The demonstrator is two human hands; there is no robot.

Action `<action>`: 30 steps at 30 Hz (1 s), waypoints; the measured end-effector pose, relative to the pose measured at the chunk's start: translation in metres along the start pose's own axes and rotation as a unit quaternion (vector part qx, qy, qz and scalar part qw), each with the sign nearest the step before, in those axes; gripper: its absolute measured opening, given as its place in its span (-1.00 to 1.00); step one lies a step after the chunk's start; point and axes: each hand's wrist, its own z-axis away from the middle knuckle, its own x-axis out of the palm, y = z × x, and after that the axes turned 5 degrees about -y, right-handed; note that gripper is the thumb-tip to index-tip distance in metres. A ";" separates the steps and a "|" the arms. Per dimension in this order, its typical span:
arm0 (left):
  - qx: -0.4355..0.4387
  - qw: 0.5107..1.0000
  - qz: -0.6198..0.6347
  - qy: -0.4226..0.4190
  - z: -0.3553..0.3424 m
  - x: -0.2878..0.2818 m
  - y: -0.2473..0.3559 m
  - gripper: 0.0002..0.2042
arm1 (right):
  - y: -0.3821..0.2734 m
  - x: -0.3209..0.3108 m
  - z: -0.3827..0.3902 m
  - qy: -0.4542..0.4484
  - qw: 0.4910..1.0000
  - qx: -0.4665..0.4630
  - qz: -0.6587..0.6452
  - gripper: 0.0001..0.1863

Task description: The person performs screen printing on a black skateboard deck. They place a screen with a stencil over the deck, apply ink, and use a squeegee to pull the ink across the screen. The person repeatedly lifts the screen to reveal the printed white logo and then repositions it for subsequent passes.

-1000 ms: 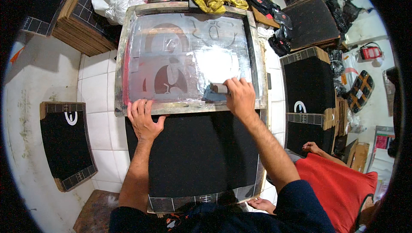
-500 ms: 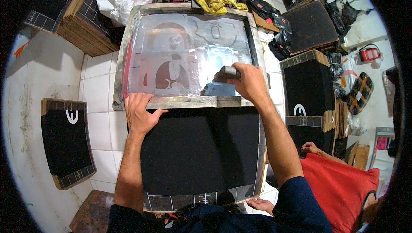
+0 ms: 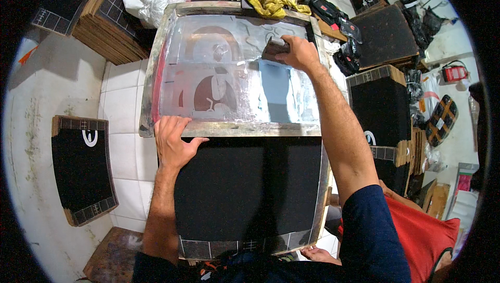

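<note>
Right hand [image 3: 299,54] closed around squeegee [image 3: 274,49] on printing screen [image 3: 234,80], left hand [image 3: 174,140] flat on frame

Screen frame [image 3: 229,127] atop black mat [image 3: 245,189]

Worn metal frame, wet translucent mesh over matt black board

The printing screen [image 3: 229,74] at upper centre gleams with wet ink inside its dull, scuffed frame; below it the black sheet [image 3: 245,189] looks matt and slightly rough, while glossy white floor tiles [image 3: 122,106] and stained concrete [image 3: 36,127] lie left.
</note>
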 end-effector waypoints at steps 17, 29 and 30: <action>0.078 0.992 -0.078 0.064 -0.061 -0.097 0.038 -0.42 | -0.076 -0.078 0.177 0.273 0.960 -0.059 0.033 -0.47; -0.306 0.948 -0.013 0.088 0.189 -0.018 -0.128 -0.47 | -0.077 -0.311 0.017 0.283 0.959 -0.035 -0.003 -0.31; -0.414 0.910 -0.012 0.027 0.259 0.005 -0.143 -0.50 | -0.074 -0.318 0.006 0.290 0.956 -0.050 -0.010 -0.31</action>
